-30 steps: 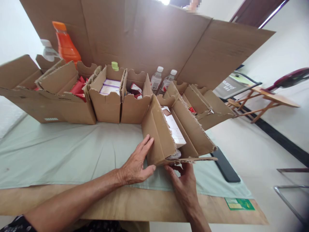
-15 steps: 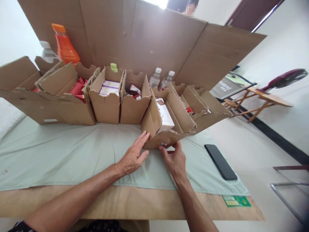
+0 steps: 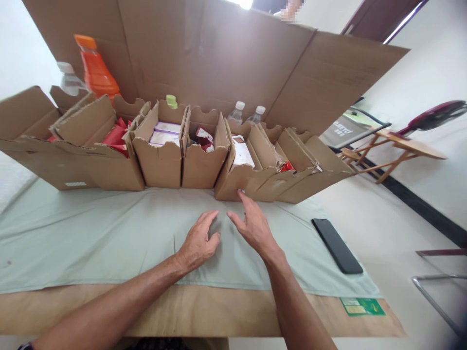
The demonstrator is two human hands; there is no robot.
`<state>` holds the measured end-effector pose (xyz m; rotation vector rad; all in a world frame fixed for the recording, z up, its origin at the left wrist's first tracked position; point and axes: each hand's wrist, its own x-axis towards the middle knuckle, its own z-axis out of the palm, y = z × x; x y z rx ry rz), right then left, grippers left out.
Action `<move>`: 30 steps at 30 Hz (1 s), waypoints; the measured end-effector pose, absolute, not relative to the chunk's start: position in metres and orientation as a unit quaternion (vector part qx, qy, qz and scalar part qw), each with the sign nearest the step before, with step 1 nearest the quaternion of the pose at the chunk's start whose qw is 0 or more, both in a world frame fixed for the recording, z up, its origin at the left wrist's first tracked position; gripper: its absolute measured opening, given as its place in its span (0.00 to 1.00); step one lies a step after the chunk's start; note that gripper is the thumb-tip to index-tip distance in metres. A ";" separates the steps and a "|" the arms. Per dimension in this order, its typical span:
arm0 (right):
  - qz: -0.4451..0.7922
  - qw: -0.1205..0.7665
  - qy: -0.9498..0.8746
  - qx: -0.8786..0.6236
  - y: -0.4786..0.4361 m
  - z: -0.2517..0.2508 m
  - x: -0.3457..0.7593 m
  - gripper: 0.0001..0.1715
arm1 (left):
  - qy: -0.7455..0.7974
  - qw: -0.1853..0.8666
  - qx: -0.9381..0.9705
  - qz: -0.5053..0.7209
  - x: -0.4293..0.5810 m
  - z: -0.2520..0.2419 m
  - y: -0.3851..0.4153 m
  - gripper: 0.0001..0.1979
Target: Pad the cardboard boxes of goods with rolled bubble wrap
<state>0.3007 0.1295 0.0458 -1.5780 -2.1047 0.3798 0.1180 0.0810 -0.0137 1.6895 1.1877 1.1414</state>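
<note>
Head view. Wooden table (image 3: 204, 311), bare along the near edge, the rest under a creased pale green cloth (image 3: 109, 238). Green card (image 3: 362, 306) on the wood at the near right corner; black flat slab (image 3: 336, 245) on the cloth, right side. Cardboard panel (image 3: 219, 63) upright across the back; orange-capped bottle (image 3: 98, 73) before it at left. Room to the right: white wall (image 3: 426, 68), pale floor (image 3: 386, 214), grey folding chair (image 3: 352, 129), wooden stand (image 3: 419, 145).

Cardboard box (image 3: 251, 182): on the cloth in the row of boxes, right of centre, holding a white carton (image 3: 242, 153).

Left hand (image 3: 199, 240): above the cloth, near the box but apart from it; fingers forward, loosely spread, thumb standing off. Right hand (image 3: 257, 231): relaxed and wide, thumb apart, index fingertip at the lower front of the box; whether it touches cannot be told. Both forearms reach in from the near edge.
</note>
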 end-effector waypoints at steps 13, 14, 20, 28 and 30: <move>0.072 0.276 -0.794 -0.536 0.174 0.146 0.217 0.36 | 0.489 0.366 0.617 0.496 0.120 -0.014 0.082 0.25; 0.043 0.242 -0.790 -0.562 0.184 0.152 0.207 0.33 | 0.495 0.355 0.607 0.511 0.118 -0.011 0.084 0.23; -0.028 0.180 -0.782 -0.596 0.188 0.152 0.199 0.12 | 0.526 0.232 0.524 0.628 0.083 0.032 0.082 0.17; 0.065 0.326 -0.820 -0.465 0.034 0.135 0.296 0.09 | 0.581 0.211 0.426 0.661 0.037 0.037 0.010 0.23; 0.082 0.343 -0.788 -0.505 0.002 0.131 0.336 0.08 | 0.582 0.224 0.451 0.639 0.033 0.035 -0.003 0.26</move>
